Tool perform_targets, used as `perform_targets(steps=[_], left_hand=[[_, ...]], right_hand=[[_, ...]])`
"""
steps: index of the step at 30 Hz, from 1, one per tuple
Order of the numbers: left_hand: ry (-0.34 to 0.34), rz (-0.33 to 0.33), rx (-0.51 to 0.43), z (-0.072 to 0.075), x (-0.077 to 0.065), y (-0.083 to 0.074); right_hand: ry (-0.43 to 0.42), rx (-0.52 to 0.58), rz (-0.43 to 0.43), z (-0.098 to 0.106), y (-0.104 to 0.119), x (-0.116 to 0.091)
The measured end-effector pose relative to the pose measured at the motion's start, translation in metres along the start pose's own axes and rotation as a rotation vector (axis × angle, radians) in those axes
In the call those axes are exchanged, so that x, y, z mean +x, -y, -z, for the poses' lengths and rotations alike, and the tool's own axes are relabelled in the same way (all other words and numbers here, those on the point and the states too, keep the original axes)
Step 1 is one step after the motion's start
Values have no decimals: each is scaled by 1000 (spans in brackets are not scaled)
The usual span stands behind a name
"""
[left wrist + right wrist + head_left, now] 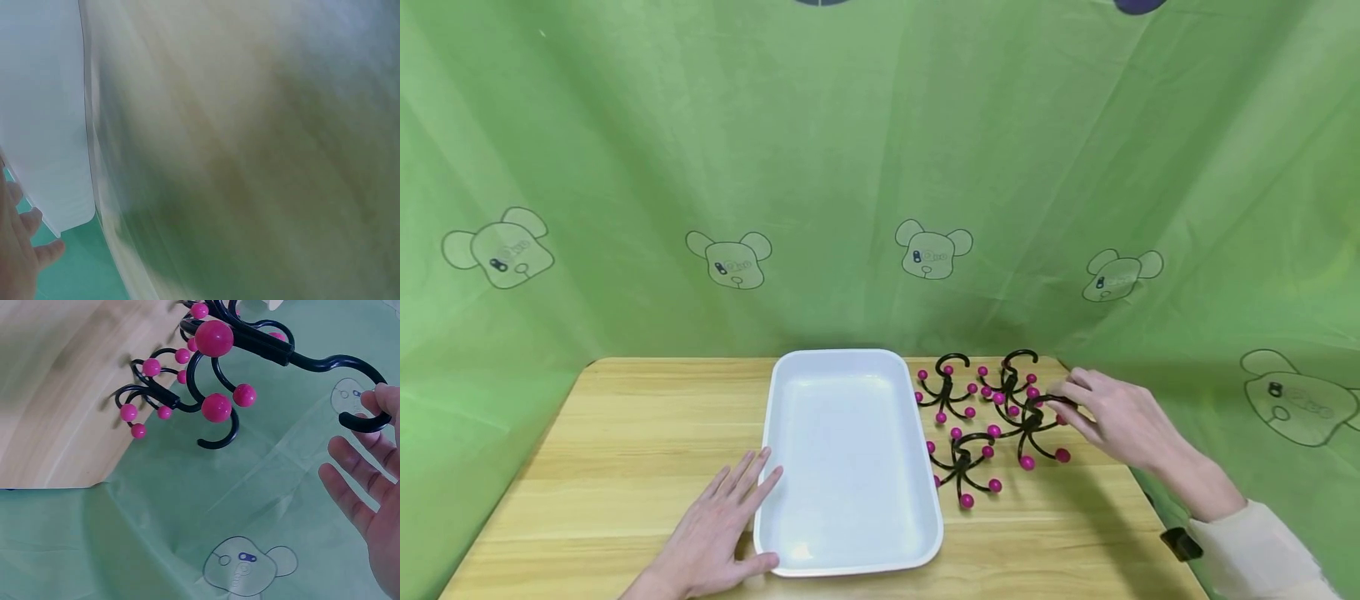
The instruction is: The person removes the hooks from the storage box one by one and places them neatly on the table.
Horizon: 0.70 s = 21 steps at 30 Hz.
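My right hand (1123, 421) pinches the curved hook of a black claw hanger (1033, 422) whose arms end in pink balls. In the right wrist view, thumb and forefinger meet on the hook while the other fingers extend below it. This hanger (262, 344) tilts, its body leading away from the hand. Three similar hangers stand close by: one at the back left (946, 388), one at the back right (1011, 382) and one nearer the front (962, 463). With fingers spread, my left hand (718, 529) touches the left rim of a white tray (850, 475).
The tray lies near the middle of a light wooden table (647, 450), just left of the hangers. A green curtain (835, 183) printed with bear heads surrounds the table at the back and sides. A dark object (1182, 543) sits by the right sleeve cuff.
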State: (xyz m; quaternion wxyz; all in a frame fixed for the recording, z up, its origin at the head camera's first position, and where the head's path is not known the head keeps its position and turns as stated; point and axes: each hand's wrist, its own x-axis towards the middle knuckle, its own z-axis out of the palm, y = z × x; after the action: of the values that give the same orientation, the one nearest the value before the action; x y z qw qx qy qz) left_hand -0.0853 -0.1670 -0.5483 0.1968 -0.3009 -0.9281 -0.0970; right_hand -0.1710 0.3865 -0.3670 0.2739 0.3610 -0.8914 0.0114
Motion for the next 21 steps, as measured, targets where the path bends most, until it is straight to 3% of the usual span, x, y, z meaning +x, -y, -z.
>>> perform_targets(steps=[21], left_hand=[[3, 6, -12, 0, 0, -1]], right_hand=[[124, -13, -63, -26, -13, -35]])
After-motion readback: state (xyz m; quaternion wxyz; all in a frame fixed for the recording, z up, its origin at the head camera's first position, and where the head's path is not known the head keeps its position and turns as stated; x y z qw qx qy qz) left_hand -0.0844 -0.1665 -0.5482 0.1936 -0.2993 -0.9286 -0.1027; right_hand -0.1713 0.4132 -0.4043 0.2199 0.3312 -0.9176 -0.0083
